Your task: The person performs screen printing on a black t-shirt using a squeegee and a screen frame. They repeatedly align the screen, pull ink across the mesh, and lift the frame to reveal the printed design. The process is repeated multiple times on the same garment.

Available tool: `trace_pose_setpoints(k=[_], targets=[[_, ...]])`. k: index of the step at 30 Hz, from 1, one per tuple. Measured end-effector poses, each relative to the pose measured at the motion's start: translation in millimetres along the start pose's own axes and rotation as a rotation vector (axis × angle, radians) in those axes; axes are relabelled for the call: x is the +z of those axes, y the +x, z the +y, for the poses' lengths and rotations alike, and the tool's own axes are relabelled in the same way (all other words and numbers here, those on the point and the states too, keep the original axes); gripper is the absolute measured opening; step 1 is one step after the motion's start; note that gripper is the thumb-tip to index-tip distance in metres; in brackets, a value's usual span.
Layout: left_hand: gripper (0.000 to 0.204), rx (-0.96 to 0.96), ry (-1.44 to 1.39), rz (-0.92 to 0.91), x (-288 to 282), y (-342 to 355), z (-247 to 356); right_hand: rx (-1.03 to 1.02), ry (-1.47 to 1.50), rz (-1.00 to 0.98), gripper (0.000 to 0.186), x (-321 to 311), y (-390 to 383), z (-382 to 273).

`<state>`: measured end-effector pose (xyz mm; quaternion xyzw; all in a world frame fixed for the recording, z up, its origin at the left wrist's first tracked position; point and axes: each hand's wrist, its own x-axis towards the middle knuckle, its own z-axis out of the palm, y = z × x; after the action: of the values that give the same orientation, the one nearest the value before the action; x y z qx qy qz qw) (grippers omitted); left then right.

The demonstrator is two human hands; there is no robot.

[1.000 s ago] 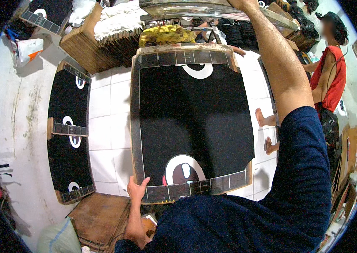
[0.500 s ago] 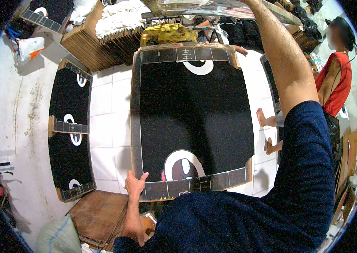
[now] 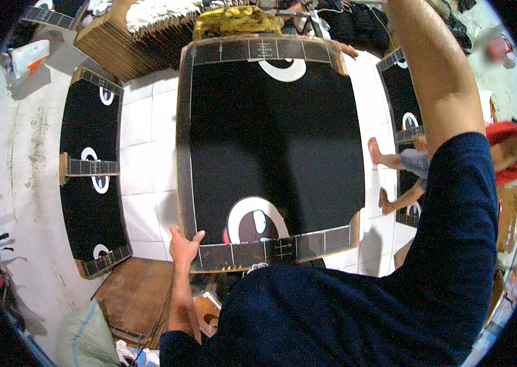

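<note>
A large board (image 3: 183,116) covered with black fabric (image 3: 234,140) lies in front of me. White ring shapes like cartoon eyes are printed on it, and dark marked strips run across its near and far ends. My left hand (image 3: 184,246) grips the board's near left corner, thumb on top and fingers along the outer edge. Up past the top of the picture stretches my right forearm (image 3: 439,61); my right hand is out of view. Another person's fingers (image 3: 349,51) rest by the board's far right corner.
Similar black boards stand left (image 3: 90,214) and right (image 3: 402,98). Beyond are stacked brown boards (image 3: 130,52) and a yellow bundle (image 3: 237,21). A person in red (image 3: 515,153) bends at right, bare feet (image 3: 376,150) on the floor. A pale sack (image 3: 84,336) sits near left.
My view has shifted, so the board sits higher in the picture. The long frame at the top edge has left view. The person in red has bent down. My left hand keeps its grip.
</note>
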<state>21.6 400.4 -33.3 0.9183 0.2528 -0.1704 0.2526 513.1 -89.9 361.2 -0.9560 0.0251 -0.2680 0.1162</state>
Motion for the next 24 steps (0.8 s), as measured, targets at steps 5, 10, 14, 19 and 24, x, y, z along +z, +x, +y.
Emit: trace_pose_setpoints(k=[5,10,14,19,24], targets=[[0.089,-0.003,-0.001,-0.045,8,16,-6,-0.001,0.015,0.042,0.06,-8,-5,-6],[0.092,0.072,0.037,-0.081,-8,38,10,0.027,0.003,0.03,0.059,-10,-7,-7],[0.097,0.279,0.011,0.107,-10,96,104,0.028,0.046,-0.006,0.062,-8,-2,-3],[0.095,0.821,0.098,0.406,22,212,325,-0.007,0.044,0.05,0.066,-9,9,-4],[0.099,0.689,0.221,0.042,62,287,515,-0.004,0.039,-0.06,0.069,-20,21,-1]])
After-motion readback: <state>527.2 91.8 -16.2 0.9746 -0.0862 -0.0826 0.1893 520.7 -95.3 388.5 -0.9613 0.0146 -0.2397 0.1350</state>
